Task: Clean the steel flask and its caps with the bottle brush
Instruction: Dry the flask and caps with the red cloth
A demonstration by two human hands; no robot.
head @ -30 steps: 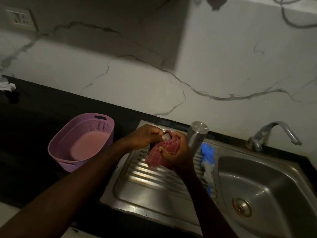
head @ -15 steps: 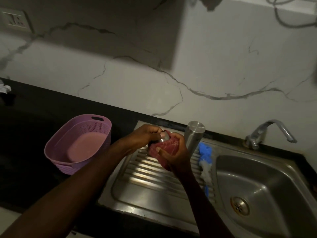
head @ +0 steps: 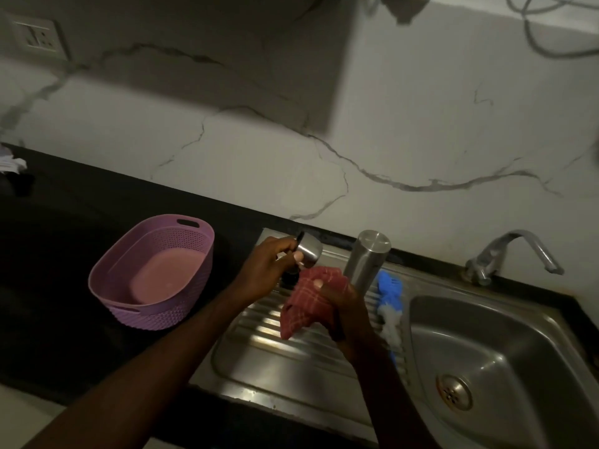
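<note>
While the left hand (head: 264,273) pinches the steel cap (head: 309,252) between curled fingers, the right hand (head: 345,303) grips a red cloth (head: 303,306) just right of it, over the drainboard (head: 275,351). Flask (head: 366,259) stands inverted behind the right hand; brush (head: 390,296) lies right of it. Basket (head: 152,273) sits left, basin (head: 505,361) right.

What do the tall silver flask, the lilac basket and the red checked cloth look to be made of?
Tall silver flask: brushed steel, by its dull metallic sheen. Lilac basket: probably moulded plastic, with perforated, ribbed matte walls. Red checked cloth: soft woven fabric, creased and drooping.
</note>
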